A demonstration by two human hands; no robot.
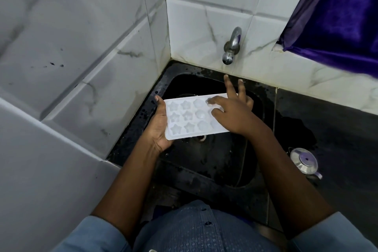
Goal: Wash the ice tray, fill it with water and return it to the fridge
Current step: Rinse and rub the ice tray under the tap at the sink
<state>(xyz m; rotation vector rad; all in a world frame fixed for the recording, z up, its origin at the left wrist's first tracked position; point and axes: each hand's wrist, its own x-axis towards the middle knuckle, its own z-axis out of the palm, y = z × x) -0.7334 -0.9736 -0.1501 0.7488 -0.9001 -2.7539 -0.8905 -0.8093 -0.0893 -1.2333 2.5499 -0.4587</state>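
A white ice tray (189, 117) with star and round moulds is held flat above the black sink (216, 161). My left hand (158, 129) grips its left end, thumb over the far corner and palm under the edge. My right hand (231, 112) lies on the tray's right half, two fingers touching the moulds and two fingers raised straight toward the wall. The right end of the tray is hidden under that hand. A metal tap (231, 47) sticks out of the tiled wall above the sink; no water runs from it.
Marble-look tiled walls (81, 47) close in the sink on the left and behind. A dark wet counter (327, 125) lies to the right with a small steel kettle (304, 161) on it. A purple curtain (337, 12) hangs at upper right.
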